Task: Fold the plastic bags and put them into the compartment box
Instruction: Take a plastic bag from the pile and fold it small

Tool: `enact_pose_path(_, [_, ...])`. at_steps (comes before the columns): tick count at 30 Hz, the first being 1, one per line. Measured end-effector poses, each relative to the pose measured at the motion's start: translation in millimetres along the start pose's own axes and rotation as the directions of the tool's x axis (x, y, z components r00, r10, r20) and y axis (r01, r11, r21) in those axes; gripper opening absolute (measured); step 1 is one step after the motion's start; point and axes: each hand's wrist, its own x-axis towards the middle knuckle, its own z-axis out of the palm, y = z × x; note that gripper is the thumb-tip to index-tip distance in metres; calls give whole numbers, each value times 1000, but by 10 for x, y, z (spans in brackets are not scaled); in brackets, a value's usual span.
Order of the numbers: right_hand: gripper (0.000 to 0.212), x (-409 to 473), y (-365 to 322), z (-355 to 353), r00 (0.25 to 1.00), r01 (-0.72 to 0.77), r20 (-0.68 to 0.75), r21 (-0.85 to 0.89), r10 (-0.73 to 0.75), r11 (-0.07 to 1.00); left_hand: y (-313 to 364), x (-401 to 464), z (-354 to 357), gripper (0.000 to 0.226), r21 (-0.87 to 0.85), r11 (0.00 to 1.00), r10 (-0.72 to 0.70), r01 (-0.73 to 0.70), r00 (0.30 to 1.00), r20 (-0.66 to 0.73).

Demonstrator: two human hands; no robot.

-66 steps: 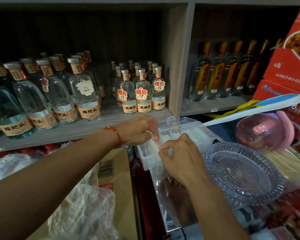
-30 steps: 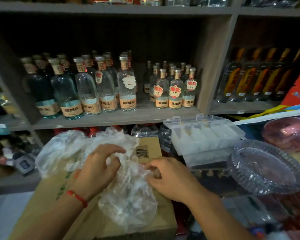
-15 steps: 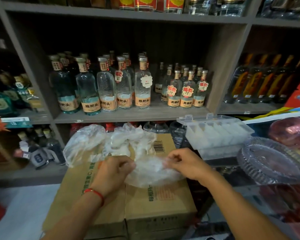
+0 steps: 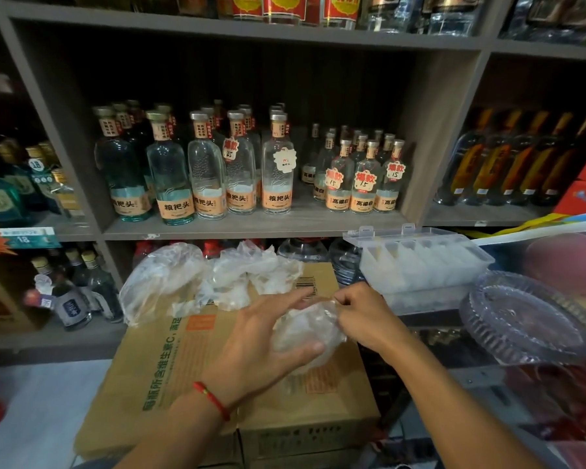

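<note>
Plastic bag [image 4: 305, 333] bunched, no clear long axis, gripped between both hands, left [image 4: 264, 343], right [image 4: 362, 316], above carton [image 4: 170, 360]

Liquor shop, price-tagged bottles [image 4: 364, 177], shelves [image 4: 251, 225]

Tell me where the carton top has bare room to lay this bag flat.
Bare cardboard lies left of the left hand, below the loose bags, on the carton. The far edge is crowded with bags; the right hand pinches the bag.
</note>
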Motion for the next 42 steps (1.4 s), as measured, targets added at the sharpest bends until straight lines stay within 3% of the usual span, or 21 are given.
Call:
enact_pose_path(3, [54,-24,-35,15,999,13,49,102,-18,995,15,62,73,31,-250,959,-166,135,981,-103])
enact_pose_path(5, [58,-38,-32,-62,999,5,45,262,-17,965,-27,101,51,12,-403,884,-325,236,931,-166])
enact_pose_path(8, [47,-66,-58,-166,982,158,29,410,-186,898,-59,129,-14,11,-668,689,-482,281,866,-133])
enact_pose_path(11, [46,-63,-60,-65,957,273,22,281,-290,920,-73,133,-42,27,-773,559,-536,300,842,-61])
enact_pose_path(15, [20,26,-59,-14,928,350,-169,90,-332,932,-143,138,-59,36,-854,426,-570,298,822,3])
enact_pose_path(18, [11,53,-28,-80,913,389,-152,34,-380,921,-252,131,-141,31,-889,356,-582,286,813,28])
enact_pose_path(20, [8,43,-17,-70,908,403,-122,-11,-401,915,-305,121,-187,32,-901,334,-514,277,855,72])
enact_pose_path(22, [17,29,-36,-60,913,396,-105,9,-393,918,-305,112,-205,36,-880,374,-473,292,877,90])
enact_pose_path(24, [29,32,-46,-57,921,386,-77,28,-383,922,-307,108,-198,27,-865,415,-530,284,847,24])
enact_pose_path(27, [10,71,-19,-66,935,354,-29,41,-353,934,-336,99,-215,22,-822,496,-599,278,795,-93])
enact_pose_path(31, [13,67,-12,-82,921,384,-62,-15,-384,923,-326,67,-270,19,-671,678,-569,301,793,-218])
enact_pose_path(33, [14,57,-27,-80,914,398,-75,-22,-399,917,-331,52,-272,13,-501,788,-524,356,816,-244])
enact_pose_path(36, [10,42,-51,-60,894,434,-106,-42,-436,900,-344,33,-277,19,-20,953,-293,301,908,-300])
enact_pose_path(37, [5,31,-67,-44,882,454,-110,-52,-457,889,-318,26,-275,29,72,974,-189,216,942,-276])
enact_pose_path(39, [11,1,-120,1,876,471,-94,-44,-473,881,-240,19,-204,48,77,993,-79,91,987,-142])
enact_pose_path(42, [20,2,-188,65,898,438,-54,16,-437,899,-163,48,-34,44,-59,994,-96,92,993,-62])
